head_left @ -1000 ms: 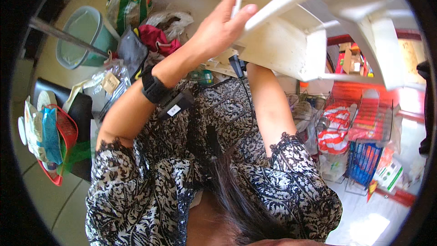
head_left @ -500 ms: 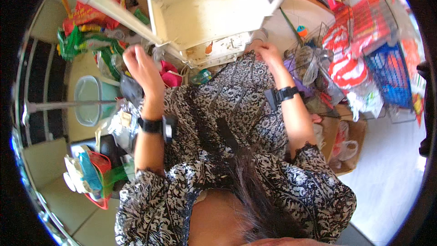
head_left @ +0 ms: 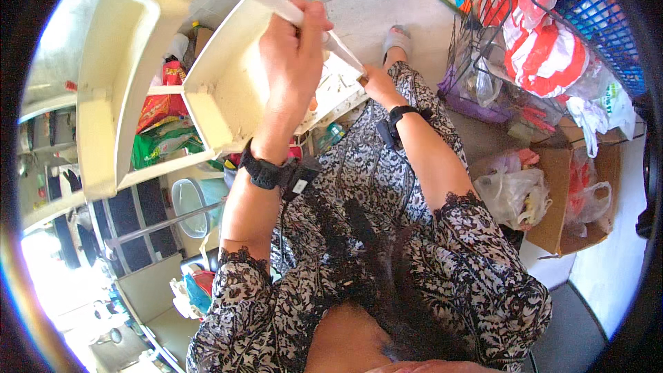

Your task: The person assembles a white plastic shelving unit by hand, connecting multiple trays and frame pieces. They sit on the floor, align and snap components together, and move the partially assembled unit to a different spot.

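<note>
A cream-white plastic shelf rack leans across the upper left of the head view, with shallow trays and a slim white post slanting down to the right. My left hand has its fingers wrapped round this post at mid-length. At the post's lower right end my right hand is closed, its fingertips pressed on the tip; the underside of its grip is hidden. Dark specks and stains mark the tray near the post. Both wrists carry black straps with small boxes.
A striped red and white bag hangs by a wire rack and a blue basket on the right. Below them stands an open cardboard box with plastic bags. A pale green bucket stands left. My foot shows beyond the dress.
My left hand has moved right and up and closed round the post. My right hand has shifted slightly left and down to the post's end. The view has turned, and the rack appears farther left.
</note>
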### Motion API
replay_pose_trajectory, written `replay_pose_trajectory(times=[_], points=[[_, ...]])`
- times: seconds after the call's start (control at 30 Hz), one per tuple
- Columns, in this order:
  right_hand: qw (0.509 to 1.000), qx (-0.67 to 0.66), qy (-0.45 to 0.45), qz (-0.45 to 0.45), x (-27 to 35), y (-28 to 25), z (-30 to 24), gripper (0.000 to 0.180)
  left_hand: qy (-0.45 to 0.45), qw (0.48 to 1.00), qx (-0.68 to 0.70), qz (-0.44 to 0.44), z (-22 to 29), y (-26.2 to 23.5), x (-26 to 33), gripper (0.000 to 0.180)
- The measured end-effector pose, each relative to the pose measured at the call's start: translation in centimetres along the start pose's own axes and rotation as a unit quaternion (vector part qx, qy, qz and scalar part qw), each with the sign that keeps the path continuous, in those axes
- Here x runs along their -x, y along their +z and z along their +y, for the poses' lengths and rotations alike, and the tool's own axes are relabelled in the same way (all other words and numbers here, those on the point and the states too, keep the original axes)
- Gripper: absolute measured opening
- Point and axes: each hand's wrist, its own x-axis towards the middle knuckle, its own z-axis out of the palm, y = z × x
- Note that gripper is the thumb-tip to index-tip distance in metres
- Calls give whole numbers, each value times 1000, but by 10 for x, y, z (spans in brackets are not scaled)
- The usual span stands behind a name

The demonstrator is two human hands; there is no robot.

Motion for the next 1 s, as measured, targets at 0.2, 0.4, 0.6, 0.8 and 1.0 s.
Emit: replay_pose_trajectory(times=[0.2, 0.4, 0.6, 0.8, 1.0], points=[[997, -58, 39, -45, 10, 7, -16, 16, 133, 986, -11, 103, -18, -8, -4, 40], [996, -73, -24, -33, 15, 0, -26, 15, 140, 973, -33, 179, 1, -18, -9, 47], [995, -82, -51, -29, 25, 11, -24, 16, 65, 979, -70, 178, 7, -34, -11, 51], [983, -11, 2, -181, 27, -5, -36, 19, 90, 980, -30, 174, -7, -47, 1, 47], [998, 32, -28, -42, -31, -77, -101, 37, 109, 985, 58, 122, 1, -64, 13, 34]])
